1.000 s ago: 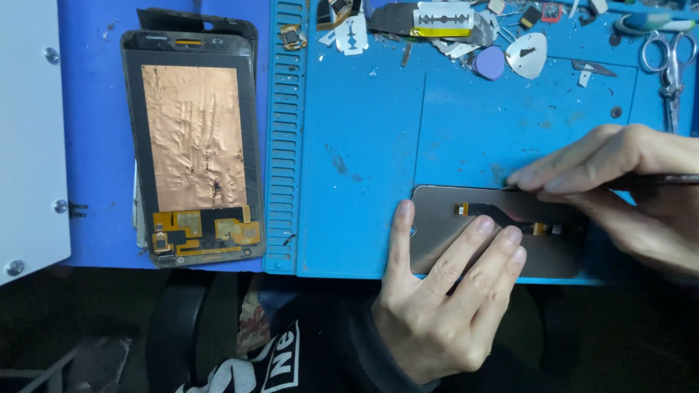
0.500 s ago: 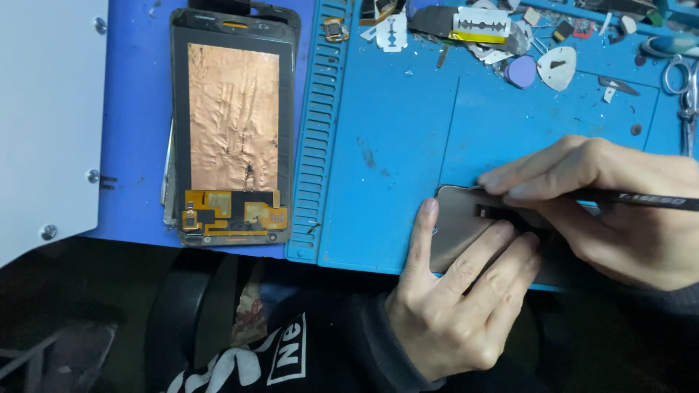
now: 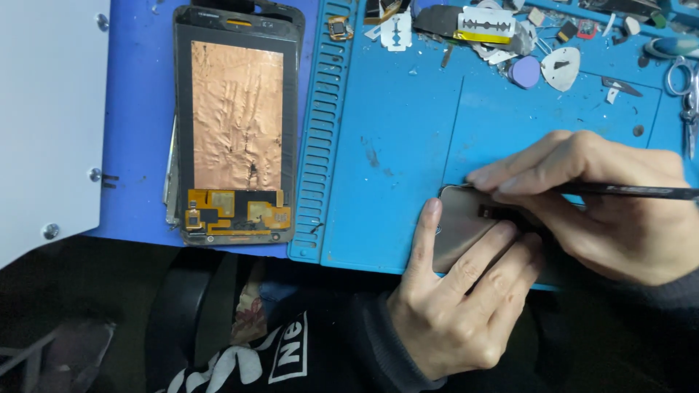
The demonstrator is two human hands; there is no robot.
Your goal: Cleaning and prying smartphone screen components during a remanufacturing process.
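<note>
1. Nearest the person, the left hand (image 3: 455,306) lies flat over a grey phone panel (image 3: 462,225), thumb along its left edge and fingers (image 3: 480,262) spread across its face, pressing it down rather than curling round it.
2. The panel sits at the near edge of the blue work mat (image 3: 408,145), which covers the bench.
3. Just beyond, the right hand (image 3: 604,211) comes in from the right, its fingers pinched tight on a thin black tool (image 3: 641,191); the tip meets the panel's upper edge, hidden under the fingertips.
4. Well to the left, a dismantled phone screen (image 3: 237,124) lies face down, its back covered in wrinkled copper foil, with orange flex circuitry at the near end.
5. At the far edge of the mat lie scattered bits: a razor blade (image 3: 397,33), a white pick (image 3: 562,69), a purple disc (image 3: 524,71).
6. Scissors (image 3: 684,94) rest at the far right.
</note>
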